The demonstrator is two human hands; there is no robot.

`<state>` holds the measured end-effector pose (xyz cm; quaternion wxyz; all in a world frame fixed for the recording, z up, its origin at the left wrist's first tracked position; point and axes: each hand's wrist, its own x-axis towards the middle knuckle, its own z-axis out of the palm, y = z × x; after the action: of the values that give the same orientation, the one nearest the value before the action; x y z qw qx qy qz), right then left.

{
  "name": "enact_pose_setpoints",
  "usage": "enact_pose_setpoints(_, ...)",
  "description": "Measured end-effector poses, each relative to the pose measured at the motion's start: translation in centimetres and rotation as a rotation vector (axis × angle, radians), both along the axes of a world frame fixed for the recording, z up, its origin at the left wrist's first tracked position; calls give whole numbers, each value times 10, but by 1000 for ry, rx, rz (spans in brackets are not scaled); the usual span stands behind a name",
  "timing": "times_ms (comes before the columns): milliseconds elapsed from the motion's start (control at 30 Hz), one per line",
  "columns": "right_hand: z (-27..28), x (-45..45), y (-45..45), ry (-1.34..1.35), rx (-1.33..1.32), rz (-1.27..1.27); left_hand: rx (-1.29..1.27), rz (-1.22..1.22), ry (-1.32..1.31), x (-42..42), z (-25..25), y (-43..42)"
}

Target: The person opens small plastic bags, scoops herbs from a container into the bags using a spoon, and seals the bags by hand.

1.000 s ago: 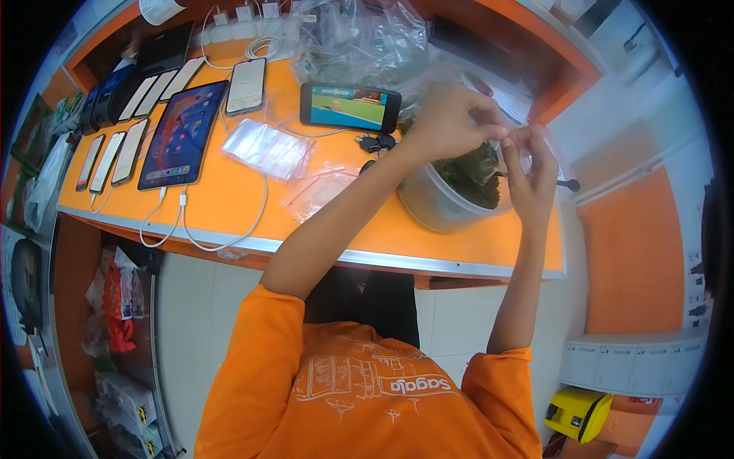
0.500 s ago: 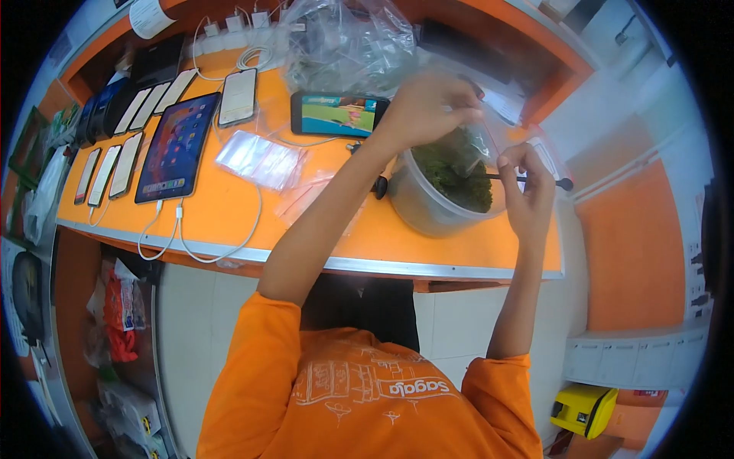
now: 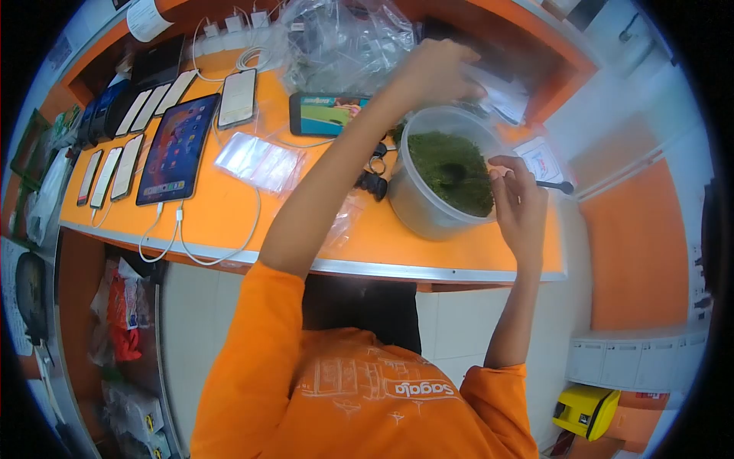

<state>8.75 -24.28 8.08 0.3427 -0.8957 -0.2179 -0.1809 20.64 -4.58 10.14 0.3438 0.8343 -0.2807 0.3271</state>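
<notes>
Green leafy matter (image 3: 436, 149) filled much of a clear plastic tub (image 3: 417, 210) near the front edge of an orange worktop (image 3: 367, 249), with 1 dark hollow sunk into its surface. The tub stood upright, slightly to the person's right, a spot that seemed suited to keeping its open mouth within reach of both hands.

At the tub's right rim, the person's right hand (image 3: 521, 195) was raised on a bent wrist, forearm pointing almost straight ahead. Thumb and index fingertips were drawn close together; whether they pinched anything could not be told. Behind that hand, 1 dark handle (image 3: 556, 186) jutted out to the right, probably angled that way to be easy to grasp.

The left hand (image 3: 440, 73) was held past the tub's far side, its arm stretched diagonally over the worktop, between a large clear bag (image 3: 344, 46) and some white papers (image 3: 501, 96). Blur hid whether its fingers gripped anything.

Keys (image 3: 375, 183) lay just left of the tub. Small clear bags (image 3: 256, 161) lay farther left, apparently set aside within the left arm's range. A phone (image 3: 321, 115) had its lit screen facing the person, presumably for viewing.
</notes>
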Motion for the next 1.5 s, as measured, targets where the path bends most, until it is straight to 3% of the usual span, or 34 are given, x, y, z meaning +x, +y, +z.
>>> enact_pose_setpoints(67, 6, -2, 3, 27, -96, -10, 133, 53, 109, -47, 1, 27)
enact_pose_setpoints(133, 4, 1, 5, -40, -121, 27, 228, 168, 451, -85, -15, 61)
enact_pose_setpoints(200, -3, 7, 7, -155, -101, 81, 263, 310, 477, -124, -53, 86)
enact_pose_setpoints(267, 0, 6, 12, -187, -135, 70, 475, 467, 524, -153, -82, 95)
enact_pose_setpoints(367, 11, 1, 15, 12, -228, 3, 455, 541, 565, -167, -103, 100)
enact_pose_setpoints(433, 11, 1, 19, 70, -244, -25, 384, 546, 748, -165, -105, 105)
enact_pose_setpoints(500, 9, -3, 25, -117, -230, -34, 376, 531, 845, -163, -105, 108)
enact_pose_setpoints(700, 12, -22, 39, -319, -9, -53, 341, 518, 647, -174, -108, 110)
enact_pose_setpoints(833, 2, -43, 50, -557, -20, -9, 462, 534, 519, -173, -126, 117)
enact_pose_setpoints(933, -12, -60, 66, -520, 35, 111, 685, 639, 343, -175, -140, 109)
enact_pose_setpoints(1100, -36, -68, 91, -364, 125, 242, 531, 662, 299, -181, -147, 103)
enact_pose_setpoints(1267, -53, -76, 108, -291, 69, 260, 561, 674, 332, -188, -144, 104)
enact_pose_setpoints(1367, -64, -78, 119, -287, -40, 305, 428, 689, 319, -188, -146, 108)
enact_pose_setpoints(1467, -69, -80, 136, -316, -164, 436, -294, 503, 519, -202, -129, 105)
enact_pose_setpoints(1500, -73, -80, 139, -327, -201, 490, -364, 459, 486, -208, -125, 104)
